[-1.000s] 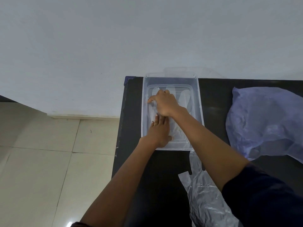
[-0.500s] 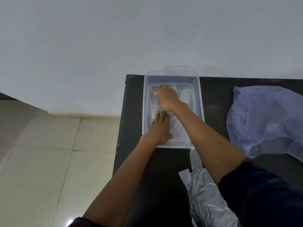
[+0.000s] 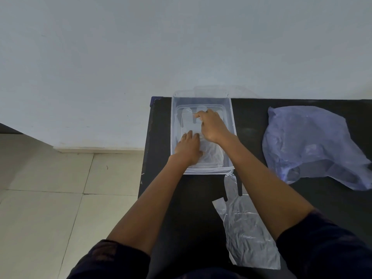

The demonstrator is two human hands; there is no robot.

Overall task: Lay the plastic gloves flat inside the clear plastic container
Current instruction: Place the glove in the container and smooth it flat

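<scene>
A clear plastic container (image 3: 231, 119) stands at the far left corner of the black table (image 3: 197, 206). A thin clear plastic glove (image 3: 213, 153) lies spread on its bottom. My left hand (image 3: 189, 147) presses flat on the glove's near part, fingers straight. My right hand (image 3: 212, 125) rests farther in, its bent fingertips touching the glove's finger end. A second clear glove (image 3: 248, 234) lies flat on the table in front of the container, partly under my right forearm.
A crumpled pale purple plastic bag (image 3: 310, 141) lies on the table's right side. A clear sheet or lid (image 3: 213, 91) leans on the white wall behind the container. The table's left edge drops to a tiled floor (image 3: 50, 188).
My right hand slid from the container's middle to its far end along the glove, then a little to the right. My left hand stayed pressed on the glove's near part.
</scene>
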